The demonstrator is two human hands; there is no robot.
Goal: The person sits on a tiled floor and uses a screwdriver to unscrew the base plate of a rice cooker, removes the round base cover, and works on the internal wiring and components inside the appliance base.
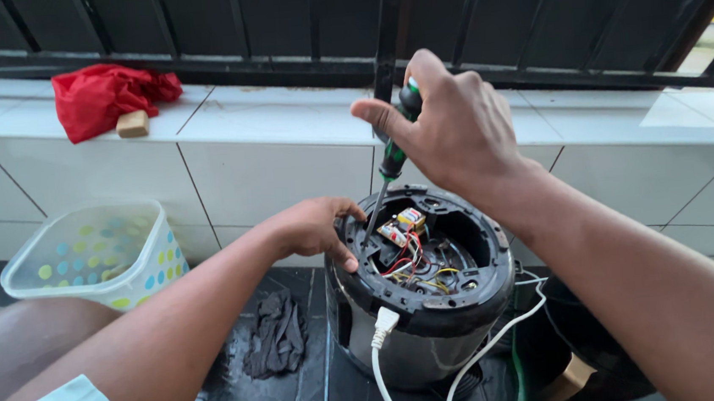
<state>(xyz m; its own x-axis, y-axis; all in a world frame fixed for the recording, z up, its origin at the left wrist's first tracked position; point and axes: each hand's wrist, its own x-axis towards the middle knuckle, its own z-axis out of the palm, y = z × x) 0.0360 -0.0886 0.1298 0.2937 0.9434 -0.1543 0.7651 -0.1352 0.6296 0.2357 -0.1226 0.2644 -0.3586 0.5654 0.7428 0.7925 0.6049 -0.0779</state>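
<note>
A round black and silver appliance [434, 322] stands upside down on the floor, its open base showing a small circuit board and red, yellow and white wires [408, 252]. My left hand [317, 229] grips the left rim of that base. My right hand [453, 129] is closed around the green and black handle of a screwdriver [388, 168], held nearly upright. Its metal tip reaches down inside the left part of the open base.
A white power cord [382, 351] runs from the appliance's front down to the floor. A dotted translucent plastic bin [98, 255] sits at left. A dark rag [276, 334] lies on the floor. A red cloth [106, 93] and a tan block [132, 123] rest on the tiled ledge below black railings.
</note>
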